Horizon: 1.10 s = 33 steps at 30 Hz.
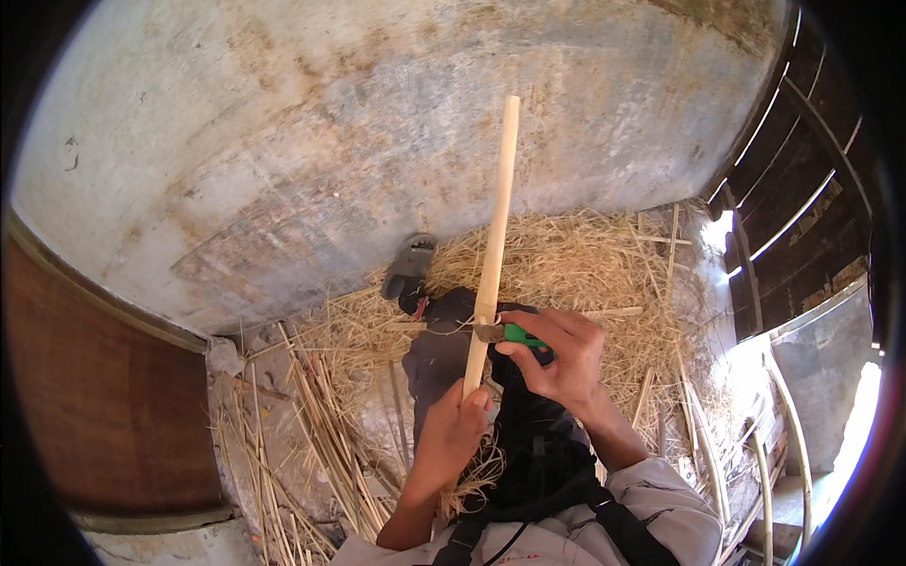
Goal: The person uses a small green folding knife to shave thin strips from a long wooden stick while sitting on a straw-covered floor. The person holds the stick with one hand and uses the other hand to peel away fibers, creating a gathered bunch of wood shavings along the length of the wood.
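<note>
A long pale bamboo pole (pixel 500 198) slants up and away from my lap, with a joint ring partway along it. My left hand (pixel 451 434) is wrapped round its lower end. In my right hand (pixel 566 358) is a green-handled knife (pixel 521 335), its short blade lying across the pole just below the ring. A thin curl of shaving sticks out to the left of the blade. More curled shavings (pixel 481 472) hang beside my left wrist. The pole's far end stands free in front of the wall.
A heap of straw-like shavings (pixel 585 255) covers the floor ahead. Long thin strips (pixel 326 424) lie at the left. A grey sandal (pixel 411 266) shows on my foot near the stained wall (pixel 283 141). Curved poles (pixel 793 434) lean at the right, below dark slats (pixel 802 208). A brown panel (pixel 104 387) stands left.
</note>
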### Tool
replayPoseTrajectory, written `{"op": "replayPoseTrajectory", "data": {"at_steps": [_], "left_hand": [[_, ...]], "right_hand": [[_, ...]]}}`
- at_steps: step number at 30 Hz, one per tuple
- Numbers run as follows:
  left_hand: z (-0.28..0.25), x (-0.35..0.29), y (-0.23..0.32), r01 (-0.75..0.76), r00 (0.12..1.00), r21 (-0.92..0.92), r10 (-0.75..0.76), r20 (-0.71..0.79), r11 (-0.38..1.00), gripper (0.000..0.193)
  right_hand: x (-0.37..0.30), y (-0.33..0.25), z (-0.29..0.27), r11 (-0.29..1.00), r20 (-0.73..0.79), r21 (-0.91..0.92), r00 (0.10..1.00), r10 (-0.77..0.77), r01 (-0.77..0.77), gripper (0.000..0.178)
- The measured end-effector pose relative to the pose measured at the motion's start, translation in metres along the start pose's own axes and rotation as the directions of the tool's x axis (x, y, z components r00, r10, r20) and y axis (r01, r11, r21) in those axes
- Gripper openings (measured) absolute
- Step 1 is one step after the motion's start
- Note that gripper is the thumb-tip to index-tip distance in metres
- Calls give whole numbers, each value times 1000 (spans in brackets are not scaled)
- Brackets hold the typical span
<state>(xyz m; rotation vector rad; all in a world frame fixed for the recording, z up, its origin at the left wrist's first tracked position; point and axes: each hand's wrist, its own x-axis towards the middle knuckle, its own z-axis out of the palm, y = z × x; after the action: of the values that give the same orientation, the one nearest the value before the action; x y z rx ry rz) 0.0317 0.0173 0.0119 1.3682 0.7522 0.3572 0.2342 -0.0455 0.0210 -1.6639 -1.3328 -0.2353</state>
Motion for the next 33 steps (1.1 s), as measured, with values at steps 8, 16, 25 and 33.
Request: {"op": "replayPoseTrajectory", "data": {"at_steps": [8, 16, 25, 33], "left_hand": [[-2, -1, 7, 3, 999, -229, 9, 49, 973, 36], [1, -1, 11, -7, 999, -95, 3, -34, 995, 34], [7, 1, -2, -193, 974, 123, 205, -98, 974, 31], [0, -3, 6, 60, 995, -232, -39, 95, 971, 34]], "right_hand": [[3, 7, -2, 863, 239, 426, 954, 180, -270, 33], [-8, 6, -2, 992, 105, 122, 994, 21, -34, 31], [-3, 0, -3, 998, 13, -49, 999, -43, 43, 33], [-2, 1, -1, 993, -51, -108, 998, -44, 39, 33]]}}
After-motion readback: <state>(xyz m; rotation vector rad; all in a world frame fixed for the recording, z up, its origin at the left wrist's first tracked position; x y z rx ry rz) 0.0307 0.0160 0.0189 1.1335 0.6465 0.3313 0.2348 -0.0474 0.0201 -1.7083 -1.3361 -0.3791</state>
